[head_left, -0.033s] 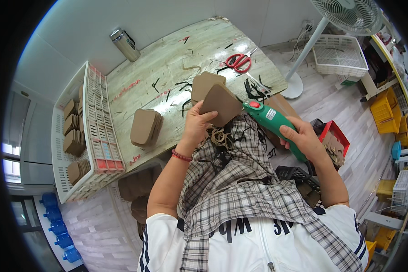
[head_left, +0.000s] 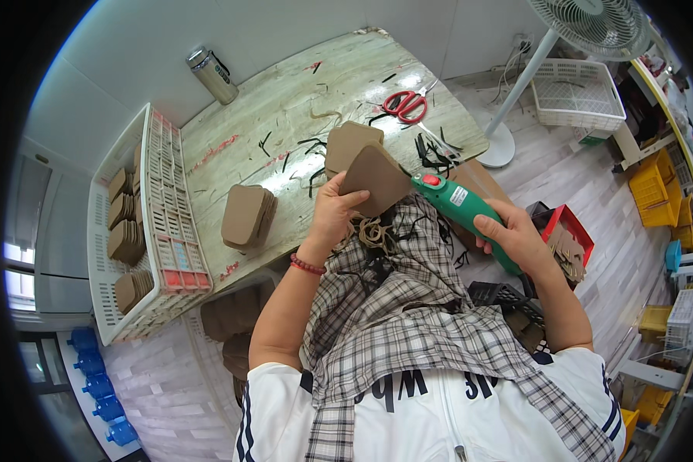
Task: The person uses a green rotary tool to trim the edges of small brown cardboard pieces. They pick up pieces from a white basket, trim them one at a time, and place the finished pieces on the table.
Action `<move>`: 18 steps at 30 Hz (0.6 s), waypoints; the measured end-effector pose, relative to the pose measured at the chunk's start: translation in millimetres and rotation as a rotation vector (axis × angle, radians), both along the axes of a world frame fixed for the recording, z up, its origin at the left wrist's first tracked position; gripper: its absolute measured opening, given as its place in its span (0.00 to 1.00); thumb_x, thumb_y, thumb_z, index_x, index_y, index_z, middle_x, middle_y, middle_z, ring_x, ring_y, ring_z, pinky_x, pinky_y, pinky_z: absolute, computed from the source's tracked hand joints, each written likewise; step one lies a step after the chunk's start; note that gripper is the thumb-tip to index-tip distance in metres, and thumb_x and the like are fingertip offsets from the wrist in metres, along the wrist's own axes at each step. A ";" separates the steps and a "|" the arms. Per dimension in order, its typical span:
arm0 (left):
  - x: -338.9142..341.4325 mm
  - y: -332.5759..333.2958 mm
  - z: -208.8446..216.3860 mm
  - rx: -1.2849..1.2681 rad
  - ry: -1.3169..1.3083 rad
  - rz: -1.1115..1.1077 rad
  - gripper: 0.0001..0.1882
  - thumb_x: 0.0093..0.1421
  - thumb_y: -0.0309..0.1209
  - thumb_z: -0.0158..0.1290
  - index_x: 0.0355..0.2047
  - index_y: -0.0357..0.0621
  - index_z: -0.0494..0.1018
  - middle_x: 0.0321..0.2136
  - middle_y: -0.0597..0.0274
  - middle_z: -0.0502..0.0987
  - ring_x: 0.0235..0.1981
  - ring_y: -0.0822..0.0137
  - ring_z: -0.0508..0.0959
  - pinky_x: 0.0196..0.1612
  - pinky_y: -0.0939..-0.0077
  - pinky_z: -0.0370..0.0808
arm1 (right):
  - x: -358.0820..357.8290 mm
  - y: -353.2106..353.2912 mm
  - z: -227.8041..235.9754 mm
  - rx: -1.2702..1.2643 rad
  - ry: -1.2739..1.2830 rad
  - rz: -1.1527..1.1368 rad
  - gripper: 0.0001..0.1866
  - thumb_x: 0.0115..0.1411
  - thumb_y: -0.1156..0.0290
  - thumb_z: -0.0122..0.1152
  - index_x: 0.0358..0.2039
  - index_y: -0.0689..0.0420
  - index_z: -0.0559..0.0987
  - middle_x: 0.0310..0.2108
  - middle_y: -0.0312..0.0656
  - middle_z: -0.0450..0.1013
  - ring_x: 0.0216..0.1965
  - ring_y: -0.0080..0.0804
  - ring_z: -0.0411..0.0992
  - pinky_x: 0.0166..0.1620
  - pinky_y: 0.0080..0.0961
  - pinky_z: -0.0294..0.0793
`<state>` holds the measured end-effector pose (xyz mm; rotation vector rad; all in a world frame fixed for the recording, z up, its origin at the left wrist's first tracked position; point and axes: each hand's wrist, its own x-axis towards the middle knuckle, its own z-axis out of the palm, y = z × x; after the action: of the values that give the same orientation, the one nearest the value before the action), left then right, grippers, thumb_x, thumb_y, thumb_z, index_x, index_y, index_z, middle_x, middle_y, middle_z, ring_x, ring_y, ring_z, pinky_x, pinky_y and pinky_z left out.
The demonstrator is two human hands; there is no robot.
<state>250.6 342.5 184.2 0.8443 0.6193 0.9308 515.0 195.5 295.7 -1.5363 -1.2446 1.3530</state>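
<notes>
My left hand (head_left: 337,212) pinches a flat brown fabric pad (head_left: 377,181) with rounded corners by its near left edge. My right hand (head_left: 512,231) is wrapped round a green hand-held electric tool (head_left: 470,208) with a red button. The tool's narrow tip points left and meets, or nearly meets, the pad's right edge; the exact contact is hard to see. Behind the held pad lies a pile of similar pads (head_left: 346,142), partly covered by it. Another neat stack of pads (head_left: 246,215) sits on the table left of my left hand.
On the worktable (head_left: 246,146) lie red-handled scissors (head_left: 406,106), dark strip scraps (head_left: 433,154) and a steel flask (head_left: 212,75). A white crate (head_left: 169,200) at the left holds more pads. A red box (head_left: 570,231) with brown pieces and a standing fan (head_left: 508,108) are at right.
The green tool's head has shifted very slightly down and to the left along the pad's edge. My grip on both things is the same.
</notes>
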 end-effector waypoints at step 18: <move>-19.9 -8.7 3.9 0.147 0.312 -0.173 0.15 0.52 0.17 0.53 0.42 0.39 0.72 0.34 0.66 0.77 0.34 0.77 0.75 0.39 0.83 0.72 | -3.9 14.5 -9.0 -0.092 0.024 0.102 0.20 0.63 0.55 0.53 0.41 0.62 0.74 0.23 0.35 0.70 0.23 0.17 0.67 0.28 0.15 0.67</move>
<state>230.7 333.8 188.1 1.1700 0.7389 0.6982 511.1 210.0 286.7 -1.5327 -1.2768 1.5083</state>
